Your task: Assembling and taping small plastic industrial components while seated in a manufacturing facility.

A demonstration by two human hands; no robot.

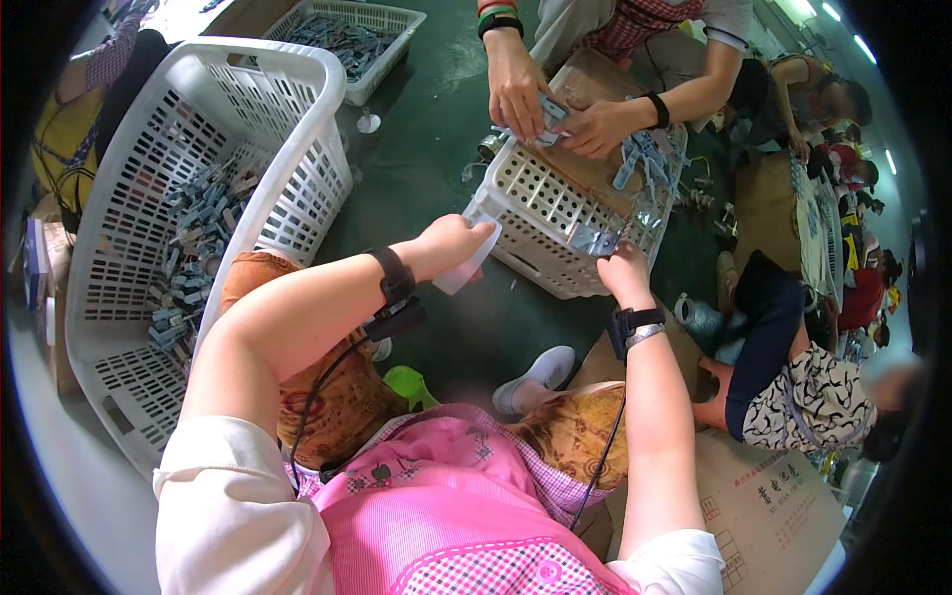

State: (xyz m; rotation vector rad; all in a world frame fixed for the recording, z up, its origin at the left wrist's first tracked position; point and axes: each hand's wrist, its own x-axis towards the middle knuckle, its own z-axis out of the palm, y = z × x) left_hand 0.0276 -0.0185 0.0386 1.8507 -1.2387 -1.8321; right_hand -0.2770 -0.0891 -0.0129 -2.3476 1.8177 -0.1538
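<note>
Above floor [407, 178], L fingers [470, 235]: closed on white pc [456, 280]
By crate [540, 262], R fingers [617, 261]: pinching grey pc [591, 240]
Grey pc: shiny, flat

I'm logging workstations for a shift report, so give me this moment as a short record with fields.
Left hand: grips a white sheet-like piece
Right hand: holds a small grey piece by the white crate; contact unclear
Large white basket: at left, holding many grey-blue pieces
Crate top: brown cardboard, light-blue pieces
Across the crate: a co-worker's hands
</note>
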